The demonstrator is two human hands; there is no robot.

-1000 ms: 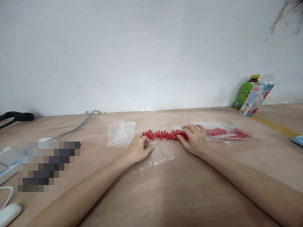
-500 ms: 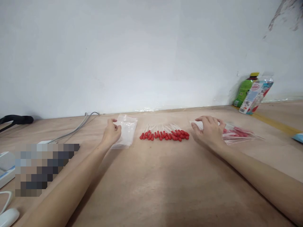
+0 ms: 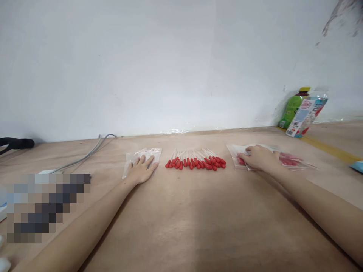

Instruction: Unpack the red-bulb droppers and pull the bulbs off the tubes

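My left hand [image 3: 141, 170] lies flat with spread fingers on a clear zip bag [image 3: 154, 152], which looks to hold nothing. Between my hands, several thin white sticks with rounded red ends [image 3: 195, 162] lie in a row, red ends towards me. My right hand [image 3: 261, 158] rests on a clear bag [image 3: 231, 153], its thumb and fingers apart and partly bent. Red ends show through the plastic by the thumb. Under and to the right of that hand, more bagged red-ended sticks [image 3: 290, 159] lie, partly hidden by it.
Two bottles, one green [image 3: 292, 109] and one clear with a label [image 3: 304, 117], stand by the wall at the right. Grey cables [image 3: 90, 153] run along the left of the wooden table [image 3: 176, 219]. A black object [image 3: 19, 143] and a blurred-out patch [image 3: 48, 206] are at the left.
My left hand has gone from partly curled beside its bag to flat on top of it. My right hand has lowered onto its bag. The row of sticks looks unchanged.
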